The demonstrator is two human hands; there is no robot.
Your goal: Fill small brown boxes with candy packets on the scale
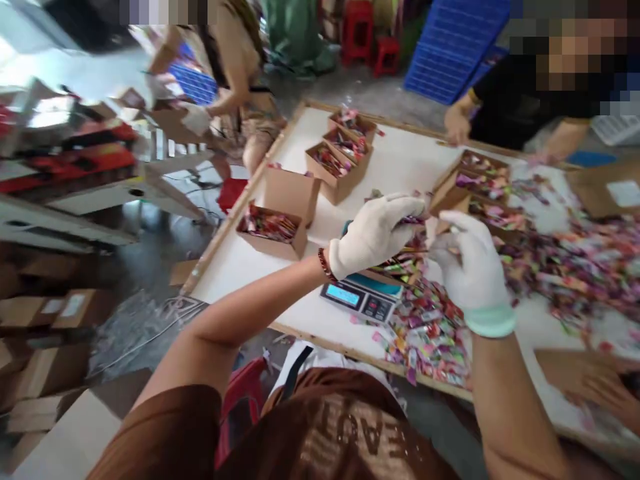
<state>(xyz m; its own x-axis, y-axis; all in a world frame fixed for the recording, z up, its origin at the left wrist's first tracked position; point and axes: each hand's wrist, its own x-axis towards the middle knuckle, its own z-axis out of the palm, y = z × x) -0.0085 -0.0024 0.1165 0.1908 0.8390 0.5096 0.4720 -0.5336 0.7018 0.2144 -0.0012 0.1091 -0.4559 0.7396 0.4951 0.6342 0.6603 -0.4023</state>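
Observation:
My left hand, in a white glove, is above a digital scale with a lit blue display. Its fingers curl round a few purple-wrapped candies. Facing it, my right hand wears a white glove with a mint cuff. Its thumb and fingers are closed together; what they pinch is blurred. On the scale, partly hidden beneath my left hand, is a cardboard box holding thin wrapped pieces. A loose heap of wrapped candies lies right of the scale, at the table's near edge.
Filled cardboard boxes stand on the white table: one box at left, several behind and at right. A large candy pile spreads rightward. Co-workers sit across the table and at left; another person's hand is at lower right. Cartons cover the left floor.

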